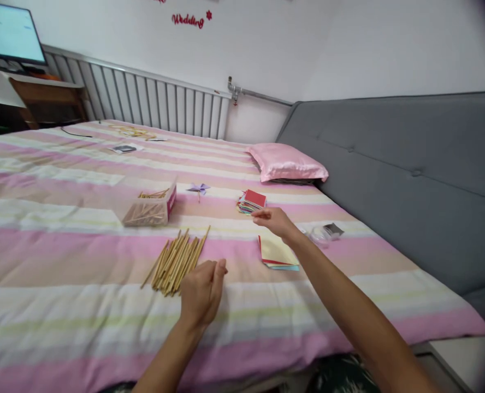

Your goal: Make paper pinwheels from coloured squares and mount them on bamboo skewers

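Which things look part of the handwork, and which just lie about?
Probably in use, around left hand and right hand: stick pile, stick box, red-topped stack, cream-topped sheets, purple pinwheel.
Probably just lying about: pink pillow, yellow loops.

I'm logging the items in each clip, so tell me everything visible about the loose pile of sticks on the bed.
The pile of sticks is made up of many thin, straight, tan pieces that look like wood or bamboo. They lie flat on the striped bedspread, roughly side by side, their far ends uneven and slightly fanned. One at the right reaches farther than the rest. The left hand hides part of the near right side; whether it touches them is unclear.
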### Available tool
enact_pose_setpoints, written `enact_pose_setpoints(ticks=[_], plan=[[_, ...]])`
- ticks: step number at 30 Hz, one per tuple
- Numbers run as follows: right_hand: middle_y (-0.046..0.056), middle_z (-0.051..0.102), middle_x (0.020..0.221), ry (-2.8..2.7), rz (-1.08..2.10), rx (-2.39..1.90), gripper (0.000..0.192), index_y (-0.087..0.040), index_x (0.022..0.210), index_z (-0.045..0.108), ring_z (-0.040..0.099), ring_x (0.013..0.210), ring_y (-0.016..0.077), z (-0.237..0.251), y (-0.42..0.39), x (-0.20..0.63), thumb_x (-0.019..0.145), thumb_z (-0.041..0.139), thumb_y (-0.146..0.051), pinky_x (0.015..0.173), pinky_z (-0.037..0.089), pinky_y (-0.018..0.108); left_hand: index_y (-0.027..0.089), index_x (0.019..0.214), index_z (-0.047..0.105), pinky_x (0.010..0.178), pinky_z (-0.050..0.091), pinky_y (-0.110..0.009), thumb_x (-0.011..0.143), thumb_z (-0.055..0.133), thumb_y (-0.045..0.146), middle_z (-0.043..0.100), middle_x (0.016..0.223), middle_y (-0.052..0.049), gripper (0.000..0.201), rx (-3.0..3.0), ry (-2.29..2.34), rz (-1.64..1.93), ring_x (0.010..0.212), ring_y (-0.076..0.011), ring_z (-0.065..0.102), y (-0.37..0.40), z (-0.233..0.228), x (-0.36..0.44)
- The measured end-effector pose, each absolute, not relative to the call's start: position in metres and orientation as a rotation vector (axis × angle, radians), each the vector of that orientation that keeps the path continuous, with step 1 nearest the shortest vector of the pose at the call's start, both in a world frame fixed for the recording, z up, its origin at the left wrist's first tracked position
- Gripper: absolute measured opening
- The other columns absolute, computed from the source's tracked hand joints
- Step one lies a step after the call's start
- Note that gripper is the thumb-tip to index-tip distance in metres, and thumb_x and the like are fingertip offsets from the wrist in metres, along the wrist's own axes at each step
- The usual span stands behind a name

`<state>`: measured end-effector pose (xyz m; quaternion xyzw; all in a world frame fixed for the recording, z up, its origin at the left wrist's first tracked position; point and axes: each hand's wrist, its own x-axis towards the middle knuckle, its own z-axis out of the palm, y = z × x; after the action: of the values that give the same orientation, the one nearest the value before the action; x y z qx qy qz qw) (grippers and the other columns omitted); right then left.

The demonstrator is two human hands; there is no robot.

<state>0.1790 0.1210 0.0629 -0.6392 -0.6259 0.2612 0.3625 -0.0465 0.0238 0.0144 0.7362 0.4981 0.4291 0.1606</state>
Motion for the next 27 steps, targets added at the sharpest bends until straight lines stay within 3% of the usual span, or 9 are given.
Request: enact_pose_setpoints(ticks=[8, 16, 23, 27], plan=[[0.008, 0.071, 0.100, -1.589, 0.346, -1.979, 0.025, -0.016, 0.097, 0.070, 0.065, 0.093, 0.0223, 0.006, 0.031, 0.251, 0.074, 0.060, -0.017, 0.085, 0.047, 0.034, 0.017, 0.071, 0.066, 0.067, 0.042, -0.028, 0.092, 0.031, 0.043, 0.071, 0.074, -0.006, 0.049, 2.162, 1.536, 1.075, 0.071, -0.0186, 0.065, 0.012, 0.021, -0.033], [0.007, 0.056, 0.129, -1.872, 0.208, -1.961, 0.036, -0.018, 0.116, 0.061, 0.044, 0.125, 0.0211, -0.023, 0.037, 0.240, 0.081, 0.057, -0.027, 0.106, 0.028, 0.033, 0.017, 0.071, 0.067, 0.062, 0.038, -0.026, 0.091, 0.032, 0.043, 0.068, 0.073, -0.008, 0.048, 2.350, 1.583, 0.876, 0.070, -0.0185, 0.062, 0.009, 0.023, -0.021], [0.011, 0.052, 0.134, -2.008, 0.205, -1.951, 0.050, -0.016, 0.125, 0.054, 0.044, 0.125, 0.0221, -0.034, 0.044, 0.241, 0.084, 0.053, -0.045, 0.105, 0.029, 0.034, 0.017, 0.072, 0.067, 0.061, 0.036, -0.026, 0.093, 0.029, 0.041, 0.067, 0.075, -0.007, 0.049, 2.402, 1.580, 0.805, 0.069, -0.0173, 0.061, 0.013, 0.021, -0.015], [0.011, 0.052, 0.134, -2.009, 0.197, -1.977, 0.050, -0.017, 0.125, 0.053, 0.045, 0.124, 0.0237, -0.034, 0.044, 0.238, 0.084, 0.053, -0.044, 0.103, 0.030, 0.035, 0.017, 0.073, 0.066, 0.060, 0.036, -0.027, 0.093, 0.028, 0.041, 0.067, 0.076, -0.007, 0.049, 2.422, 1.586, 0.758, 0.068, -0.0178, 0.061, 0.016, 0.019, -0.015]])
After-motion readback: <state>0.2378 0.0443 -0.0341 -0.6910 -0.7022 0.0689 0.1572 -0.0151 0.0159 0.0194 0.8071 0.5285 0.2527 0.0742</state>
